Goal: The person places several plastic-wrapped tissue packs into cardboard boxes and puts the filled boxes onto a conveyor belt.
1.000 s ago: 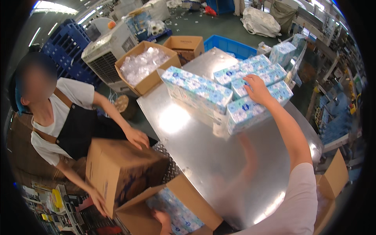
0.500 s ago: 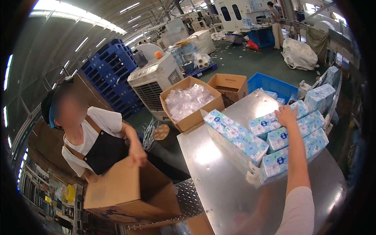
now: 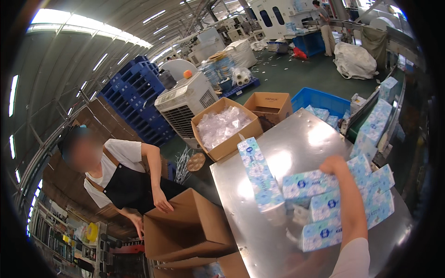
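Right hand (image 3: 333, 164) curled at far edge of blue floral pack (image 3: 303, 184) — grip hidden, can't tell — left hand out of view.

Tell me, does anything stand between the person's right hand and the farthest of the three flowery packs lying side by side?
Nothing visible does: the right hand touches that farthest pack at its far edge. The two nearer packs lie below the forearm, and the separate pack is off to the left.

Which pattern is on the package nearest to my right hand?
The package has blue and white flowers, clearest in the head view.
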Action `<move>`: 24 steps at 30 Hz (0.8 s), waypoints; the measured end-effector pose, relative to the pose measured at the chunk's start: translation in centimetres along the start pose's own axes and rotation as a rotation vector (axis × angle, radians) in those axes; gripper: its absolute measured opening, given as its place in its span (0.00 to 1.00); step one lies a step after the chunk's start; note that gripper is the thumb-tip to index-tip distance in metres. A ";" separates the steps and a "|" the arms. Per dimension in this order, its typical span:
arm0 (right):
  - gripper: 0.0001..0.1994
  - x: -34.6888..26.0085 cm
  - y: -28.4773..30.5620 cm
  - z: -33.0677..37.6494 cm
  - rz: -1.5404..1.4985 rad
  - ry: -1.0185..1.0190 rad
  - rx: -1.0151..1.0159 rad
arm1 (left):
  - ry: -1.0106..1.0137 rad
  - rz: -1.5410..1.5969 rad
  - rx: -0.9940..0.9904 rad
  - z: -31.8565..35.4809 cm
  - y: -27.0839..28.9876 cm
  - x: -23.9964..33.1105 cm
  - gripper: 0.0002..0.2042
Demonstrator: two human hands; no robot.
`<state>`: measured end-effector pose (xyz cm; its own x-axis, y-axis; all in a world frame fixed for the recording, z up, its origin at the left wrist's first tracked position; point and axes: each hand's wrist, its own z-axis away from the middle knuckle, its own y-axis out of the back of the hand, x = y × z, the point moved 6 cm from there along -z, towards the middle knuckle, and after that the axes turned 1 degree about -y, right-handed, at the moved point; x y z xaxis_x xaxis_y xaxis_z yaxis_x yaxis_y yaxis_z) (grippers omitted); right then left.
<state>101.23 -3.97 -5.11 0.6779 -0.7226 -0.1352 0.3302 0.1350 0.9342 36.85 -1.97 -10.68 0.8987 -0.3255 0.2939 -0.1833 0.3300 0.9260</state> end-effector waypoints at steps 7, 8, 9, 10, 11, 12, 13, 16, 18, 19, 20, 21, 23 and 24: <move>0.24 -13.2 -5.7 17.6 0.084 0.442 -0.272 | -0.791 0.036 0.101 4.7 7.3 13.3 0.23; 0.24 -14.9 -6.8 20.9 0.085 0.526 -0.295 | -0.879 -0.099 0.081 5.9 7.3 15.6 0.25; 0.24 -16.0 -7.5 24.1 0.082 0.584 -0.320 | -0.891 -0.118 -0.086 7.3 8.0 18.1 0.26; 0.24 -16.8 -8.4 26.9 0.036 0.610 -0.376 | -0.904 -0.146 -0.272 9.3 8.1 19.8 0.27; 0.24 -17.4 -9.2 29.9 -0.008 0.646 -0.439 | -0.975 -0.154 -0.349 10.9 5.9 18.7 0.28; 0.22 -17.4 -9.8 32.0 0.013 0.789 -0.401 | -1.157 -0.204 -0.321 12.8 4.5 18.0 0.33; 0.20 -16.9 -9.9 34.0 0.026 0.927 -0.357 | -1.208 -0.146 -0.359 12.9 2.8 16.7 0.33; 0.17 -8.9 -2.7 37.0 -0.389 0.598 0.382 | -1.308 0.062 -0.419 12.0 0.3 17.7 0.33; 0.22 -2.6 0.1 40.1 -0.300 0.100 0.616 | -1.013 0.211 -0.644 9.7 -0.4 19.0 0.34; 0.28 0.8 -0.5 42.8 -0.346 -0.096 0.705 | -0.927 0.262 -0.716 8.7 0.2 20.3 0.35; 0.31 3.5 -2.4 45.5 -0.454 -0.272 0.699 | -1.020 0.264 -0.687 8.0 1.4 22.1 0.34; 0.34 5.9 -5.2 48.1 -0.563 -0.440 0.686 | -1.105 0.269 -0.651 7.4 2.7 23.7 0.34; 0.35 8.0 -13.9 51.4 -1.037 -0.388 0.475 | -1.303 0.372 -0.577 6.3 2.4 25.8 0.33; 0.35 7.9 -16.9 52.2 -1.271 -0.372 0.366 | -1.332 0.463 -0.577 5.3 1.8 26.3 0.33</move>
<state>66.66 -47.34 -4.76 -0.1919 -0.3583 -0.9137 0.3556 -0.8931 0.2756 58.05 -14.69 -0.05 -0.2522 -0.5320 0.8083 0.1205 0.8115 0.5717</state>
